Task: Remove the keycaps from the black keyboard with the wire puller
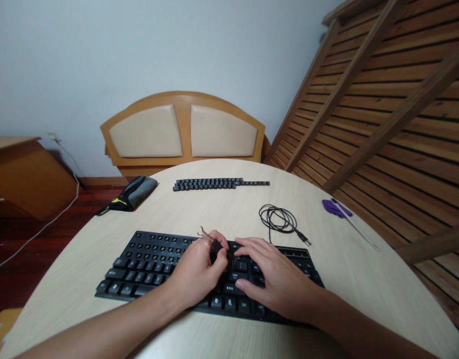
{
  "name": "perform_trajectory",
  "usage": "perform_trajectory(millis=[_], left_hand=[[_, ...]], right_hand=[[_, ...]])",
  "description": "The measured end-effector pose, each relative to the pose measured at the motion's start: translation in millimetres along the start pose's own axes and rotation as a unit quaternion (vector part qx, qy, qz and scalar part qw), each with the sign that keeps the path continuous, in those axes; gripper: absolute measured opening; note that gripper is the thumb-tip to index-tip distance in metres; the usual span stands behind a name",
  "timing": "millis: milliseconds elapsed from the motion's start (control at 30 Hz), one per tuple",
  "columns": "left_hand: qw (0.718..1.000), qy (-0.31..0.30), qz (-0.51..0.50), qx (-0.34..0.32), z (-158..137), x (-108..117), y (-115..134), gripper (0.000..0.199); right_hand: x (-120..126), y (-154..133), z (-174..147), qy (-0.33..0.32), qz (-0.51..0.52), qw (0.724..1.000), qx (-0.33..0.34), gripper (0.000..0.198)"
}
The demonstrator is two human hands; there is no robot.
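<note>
A black keyboard (154, 252) lies on the round table in front of me, with keycaps off its upper left rows and the sockets bare. My left hand (199, 269) is closed above the keyboard's middle. Between its fingers is a keycap puller (216, 245), a dark handle with thin wire prongs pointing up and left. My right hand (270, 271) lies palm down over the keyboard's right part, fingers stretched and apart, thumb near the Enter and Shift keys. Both hands cover some of the keys. Loose black keycaps (207, 184) stand in rows at the far side of the table.
The coiled USB cable (277, 219) lies behind the keyboard. A grey and black pouch (135, 193) sits at the table's left edge. On the right are a purple cloth (334, 208) and a thin white stick (358, 229). Wooden slats (382, 124) lean beyond the table (300, 199).
</note>
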State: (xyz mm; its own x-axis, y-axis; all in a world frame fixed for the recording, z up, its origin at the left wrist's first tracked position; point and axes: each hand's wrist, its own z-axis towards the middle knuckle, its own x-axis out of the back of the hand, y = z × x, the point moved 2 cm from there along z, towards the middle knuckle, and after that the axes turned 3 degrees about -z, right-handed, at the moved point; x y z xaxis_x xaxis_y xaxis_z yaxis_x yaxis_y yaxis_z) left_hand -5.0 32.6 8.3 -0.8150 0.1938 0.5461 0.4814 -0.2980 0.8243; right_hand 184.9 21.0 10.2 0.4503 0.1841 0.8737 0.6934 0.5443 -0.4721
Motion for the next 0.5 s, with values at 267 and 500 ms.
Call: perform_trajectory(millis=[267,500], left_hand=[[1.000,-0.007,0.028,0.001,-0.1,-0.2,0.6,0.012],[1.000,-0.007,0.027,-0.009,-0.4,0.3,2.7,0.012]], right_hand=[[0.3,-0.6,-1.7,0.004,0.000,1.000,0.006,0.038],[-0.3,0.4,-1.9,0.012,-0.006,1.000,0.004,0.035]])
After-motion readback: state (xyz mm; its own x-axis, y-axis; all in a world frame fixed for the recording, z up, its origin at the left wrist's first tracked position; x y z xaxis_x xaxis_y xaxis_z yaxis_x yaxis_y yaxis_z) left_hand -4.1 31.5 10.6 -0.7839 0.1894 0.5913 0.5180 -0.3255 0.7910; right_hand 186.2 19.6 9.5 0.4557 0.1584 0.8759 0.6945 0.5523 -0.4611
